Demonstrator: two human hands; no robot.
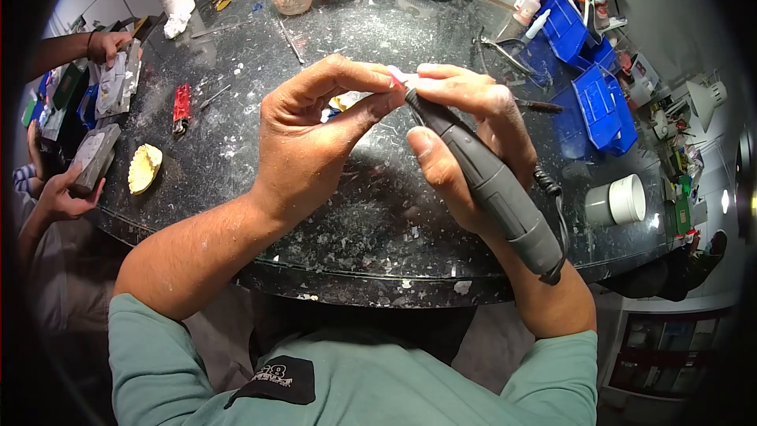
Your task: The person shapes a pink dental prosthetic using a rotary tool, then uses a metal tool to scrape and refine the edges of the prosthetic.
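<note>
A small pink-and-white piece [400, 76] meets a grey corded handpiece [493, 185] above the dark speckled table [371, 237].
Left hand [315, 138] pinches the piece tight, steadying it; right hand [473, 110] clasps the handpiece pen-style, its tip on the piece.

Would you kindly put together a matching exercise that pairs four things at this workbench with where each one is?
Things:
1. grey handpiece
2. small pink-white piece
3. yellow dental cast
4. white jar

Places:
A. on the left side of the table
B. pinched in the left hand
C. on the table's right side
D. held in the right hand

Pairs: 1-D, 2-B, 3-A, 4-C.
</note>
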